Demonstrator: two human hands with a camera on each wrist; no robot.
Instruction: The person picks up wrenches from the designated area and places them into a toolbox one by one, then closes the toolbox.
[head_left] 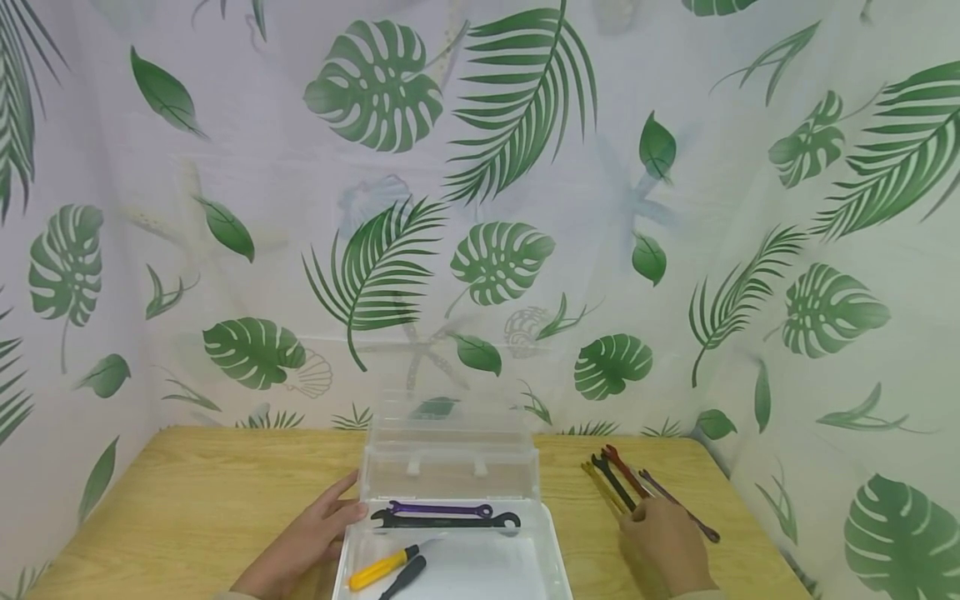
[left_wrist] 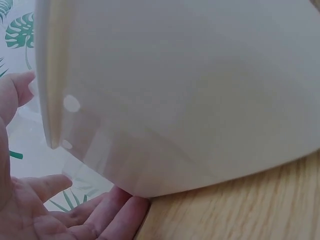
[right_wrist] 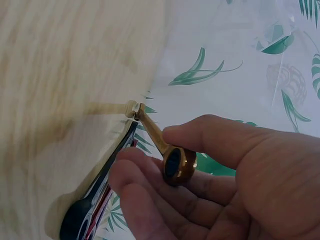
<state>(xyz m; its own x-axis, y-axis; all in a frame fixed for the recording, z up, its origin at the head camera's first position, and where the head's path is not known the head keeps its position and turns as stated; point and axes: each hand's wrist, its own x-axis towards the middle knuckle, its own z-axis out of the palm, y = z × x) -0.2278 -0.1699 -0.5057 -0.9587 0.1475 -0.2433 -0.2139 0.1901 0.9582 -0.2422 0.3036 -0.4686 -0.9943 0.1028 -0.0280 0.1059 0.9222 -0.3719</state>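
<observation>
My right hand (head_left: 667,542) pinches a gold combination wrench (right_wrist: 154,132) between thumb and fingers near its ring end. A black wrench (head_left: 618,479), a red wrench (head_left: 628,472) and a dark purple wrench (head_left: 688,510) lie close by on the table, partly hidden by that hand. At the left side of a white plastic box (head_left: 557,542), my left hand (head_left: 315,529) rests with its thumb by the rim and its fingertips against the lower corner. Inside the box, a purple wrench (head_left: 442,508) lies behind a larger black wrench (head_left: 450,522).
In the box's front left lie a yellow-handled screwdriver (head_left: 381,570) and a black-handled screwdriver (head_left: 406,578). The clear lid (head_left: 465,475) stands raised at the back. A leaf-patterned curtain (head_left: 517,367) rises behind the wooden table (head_left: 202,500) and along its sides.
</observation>
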